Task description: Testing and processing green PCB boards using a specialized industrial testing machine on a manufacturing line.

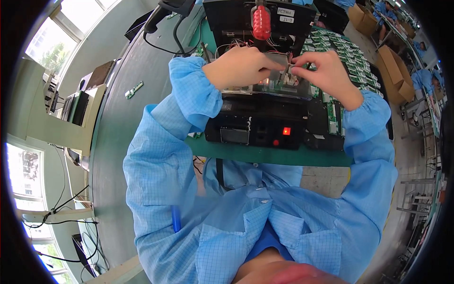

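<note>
In the upper part of the black test fixture (257, 111), below the fingertips: a green circuit board (283, 87) beside pale wires (292, 80). Reaching in from the fixture's left, left hand (243, 67) palm down, forefinger stretched toward the wires, other fingers bent; palm hidden, impossible to tell whether gripping. Reaching in from the fixture's right, right hand (326, 73) with thumb and forefinger nearly meeting at the wires (too small to tell whether pinching one). Beneath the fixture, green tabletop (116, 118); to its left, one loose board (134, 90); to its right, rows of boards (364, 66). Well left of the fixture, bright windows (52, 45); well right, a cardboard box (395, 71) and people in blue (423, 80).
</note>
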